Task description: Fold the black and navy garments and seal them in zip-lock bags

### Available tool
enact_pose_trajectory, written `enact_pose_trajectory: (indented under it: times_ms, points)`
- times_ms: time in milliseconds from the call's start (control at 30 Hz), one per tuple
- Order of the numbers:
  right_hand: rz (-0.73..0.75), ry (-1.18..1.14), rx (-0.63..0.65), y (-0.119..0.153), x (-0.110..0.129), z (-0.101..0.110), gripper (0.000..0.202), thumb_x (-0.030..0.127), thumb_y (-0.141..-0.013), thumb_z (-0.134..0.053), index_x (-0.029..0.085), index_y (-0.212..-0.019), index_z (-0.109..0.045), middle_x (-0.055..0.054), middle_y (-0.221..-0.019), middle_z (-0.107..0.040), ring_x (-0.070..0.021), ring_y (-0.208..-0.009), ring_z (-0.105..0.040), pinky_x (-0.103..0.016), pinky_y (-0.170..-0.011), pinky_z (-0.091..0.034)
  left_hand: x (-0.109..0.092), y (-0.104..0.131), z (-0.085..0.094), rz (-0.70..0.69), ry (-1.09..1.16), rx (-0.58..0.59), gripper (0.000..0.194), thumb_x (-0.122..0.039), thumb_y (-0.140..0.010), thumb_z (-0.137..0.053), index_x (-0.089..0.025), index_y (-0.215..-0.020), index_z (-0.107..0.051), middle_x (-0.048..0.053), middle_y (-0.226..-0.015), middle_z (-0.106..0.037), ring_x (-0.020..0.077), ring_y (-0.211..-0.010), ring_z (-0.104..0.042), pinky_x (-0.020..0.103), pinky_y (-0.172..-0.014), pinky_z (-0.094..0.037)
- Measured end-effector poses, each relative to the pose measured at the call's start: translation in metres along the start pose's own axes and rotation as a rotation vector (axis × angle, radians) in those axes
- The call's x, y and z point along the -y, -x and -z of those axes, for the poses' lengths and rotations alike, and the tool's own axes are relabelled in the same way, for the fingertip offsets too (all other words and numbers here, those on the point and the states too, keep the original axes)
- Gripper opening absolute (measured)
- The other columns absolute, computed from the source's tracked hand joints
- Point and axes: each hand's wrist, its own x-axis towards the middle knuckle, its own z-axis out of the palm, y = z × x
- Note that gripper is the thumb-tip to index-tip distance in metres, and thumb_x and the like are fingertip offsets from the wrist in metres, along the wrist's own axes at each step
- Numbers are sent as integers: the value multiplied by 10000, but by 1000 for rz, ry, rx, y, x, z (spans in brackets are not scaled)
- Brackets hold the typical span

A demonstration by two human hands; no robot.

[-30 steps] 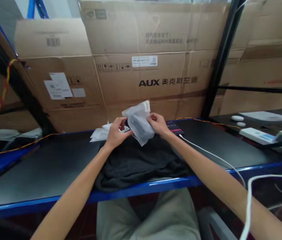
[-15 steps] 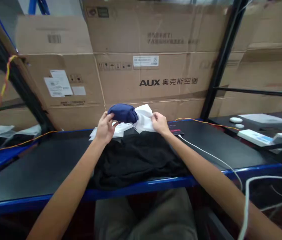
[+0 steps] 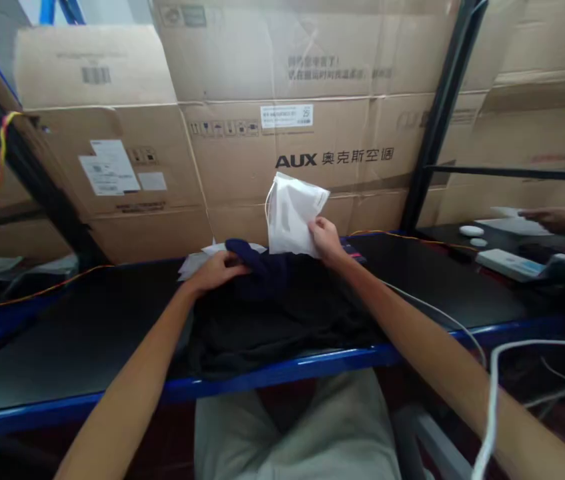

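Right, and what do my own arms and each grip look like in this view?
Left grip and right grip are ungloved human hands. The forearms are uncovered and slim, with no sleeves, watch or markings in view.

From my feed, I see a black-topped counter (image 3: pixel 87 320) with a blue front edge. A rumpled black cloth (image 3: pixel 292 327) lies on it, reaching that edge. Behind the cloth and to its left I make out white packets (image 3: pixel 192 265); behind it and to its right, a dark box (image 3: pixel 355 251) with a pink stripe. A white cable (image 3: pixel 427 307) crosses the top right of the cloth.
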Motion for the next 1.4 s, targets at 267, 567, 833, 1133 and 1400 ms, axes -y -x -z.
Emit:
enact_pose_trajectory:
  times_ms: [267, 567, 833, 1133, 1400]
  points:
    - [-14, -83, 158, 25, 12, -12, 266, 418, -800, -587, 184, -926, -600, -38, -868, -718, -191, -795, -648, -307, -723, -535, -9, 7, -15, 21, 186, 40, 443, -582, -710, -724, -182, -902, -716, 52, -847, -718, 189, -773, -660, 280, -673, -517]
    - [233, 297, 654, 49, 23, -7, 456, 430, -787, -743, 177, -1139, -602, -95, -1068, -731, -211, -997, -689, -391, -934, -537, 11, -16, 13, 152, 293, -443, 263, -279, -668, -706, -207, -876, -561, -25, -709, -676, 138, -640, -678, 250, -636, -560]
    - [236, 601, 844, 45, 28, 6, 546, 454, -803, -747, 132, -1228, -629, -152, -1218, -700, -250, -1108, -673, -376, -991, -516, 29, -12, 22, 302, 16, -312, 303, -470, -731, -665, -188, -663, -580, 47, -496, -647, 166, -392, -600, 218, -387, -425]
    - [235, 804, 1022, 40, 34, 12, 569, 584, -842, -637, 137, -1191, -682, -142, -1223, -703, -304, -1091, -659, -366, -959, -497, 15, -4, 10, -1, -447, -177, 275, -398, -754, -614, -195, -569, -599, 6, -523, -609, 183, -556, -591, 284, -596, -467]
    - [319, 234, 858, 44, 38, 3, 444, 594, -827, -616, 152, -867, -637, -17, -820, -645, -168, -778, -571, -281, -724, -453, -1, 11, -18, -330, -759, 256, 331, -504, -833, -618, -208, -864, -762, 90, -1008, -763, 294, -1035, -657, 419, -1008, -442]
